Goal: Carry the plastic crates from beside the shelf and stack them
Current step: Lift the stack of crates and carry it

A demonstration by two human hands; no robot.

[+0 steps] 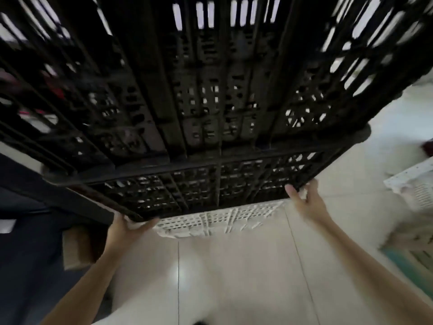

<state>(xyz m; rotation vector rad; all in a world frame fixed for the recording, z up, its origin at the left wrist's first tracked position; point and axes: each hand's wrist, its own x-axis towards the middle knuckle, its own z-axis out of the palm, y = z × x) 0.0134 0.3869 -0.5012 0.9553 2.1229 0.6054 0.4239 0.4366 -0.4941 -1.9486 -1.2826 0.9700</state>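
A tall stack of black slatted plastic crates (201,95) fills the upper half of the head view, tilted toward me. Under it sits a white perforated crate (218,219) whose edge shows below the black base. My left hand (126,228) grips the stack's lower left corner, fingers curled under the rim. At the lower right corner my right hand (307,200) holds the edge, thumb up against the black crate. Both forearms reach up from the bottom of the frame.
Glossy light floor tiles (210,277) lie below me. A dark shelf or cabinet (28,231) and a brown cardboard box (77,247) stand at the left. White crates (419,193) and a green-edged one (412,256) sit at the right.
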